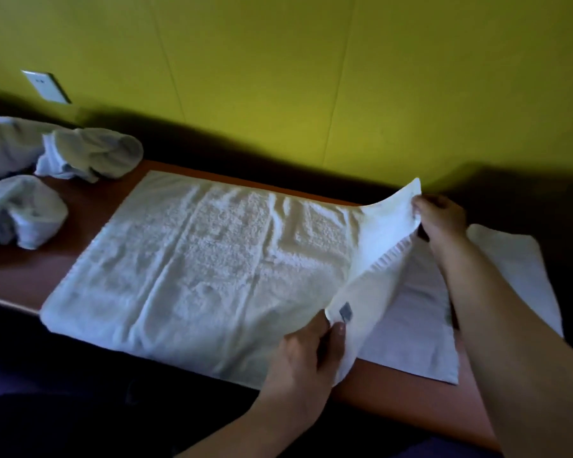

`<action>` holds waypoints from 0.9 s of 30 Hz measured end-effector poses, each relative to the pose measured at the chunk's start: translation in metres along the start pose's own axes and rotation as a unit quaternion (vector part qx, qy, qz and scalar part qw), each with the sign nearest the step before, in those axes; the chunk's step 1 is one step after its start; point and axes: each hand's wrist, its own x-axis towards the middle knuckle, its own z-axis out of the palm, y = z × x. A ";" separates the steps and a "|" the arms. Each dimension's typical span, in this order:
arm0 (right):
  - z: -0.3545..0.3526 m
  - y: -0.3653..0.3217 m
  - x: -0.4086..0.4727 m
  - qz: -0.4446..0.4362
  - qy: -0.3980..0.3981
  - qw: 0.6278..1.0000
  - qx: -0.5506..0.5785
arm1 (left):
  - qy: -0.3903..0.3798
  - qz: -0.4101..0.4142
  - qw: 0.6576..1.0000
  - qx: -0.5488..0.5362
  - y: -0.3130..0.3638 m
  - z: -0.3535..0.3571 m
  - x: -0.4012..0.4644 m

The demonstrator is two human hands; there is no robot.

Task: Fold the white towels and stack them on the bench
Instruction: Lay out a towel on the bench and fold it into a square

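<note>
Scanning left to right:
outlet [46, 86]: on green wall [278, 77], far left.
loose towels [47, 180]: crumpled white pile, left end of bench [90, 200], apart from spread towel.
towel [196, 259]: spread flat across bench middle, near edge overhangs front, right end lifted.
left hand [303, 355]: thumb and fingers pinching near right corner of towel, beside small grey tag [345, 313].
right hand [439, 218]: fingers curled, gripping far right corner, held up off bench.
folded towel [516, 269]: white, flat at right end of bench, partly under lifted edge and right forearm.
</note>
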 end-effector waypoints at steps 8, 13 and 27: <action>0.098 -0.086 -0.053 -0.041 -0.024 0.996 0.071 | 0.101 -0.084 0.988 -0.082 -0.018 -0.105 -0.008; 0.180 -0.121 -0.098 -0.030 -0.050 0.994 0.096 | 0.154 -0.103 0.974 -0.130 -0.044 -0.171 -0.016; 0.402 -0.155 -0.190 -0.098 -0.117 0.988 0.033 | 0.307 -0.209 0.921 -0.118 -0.173 -0.307 -0.036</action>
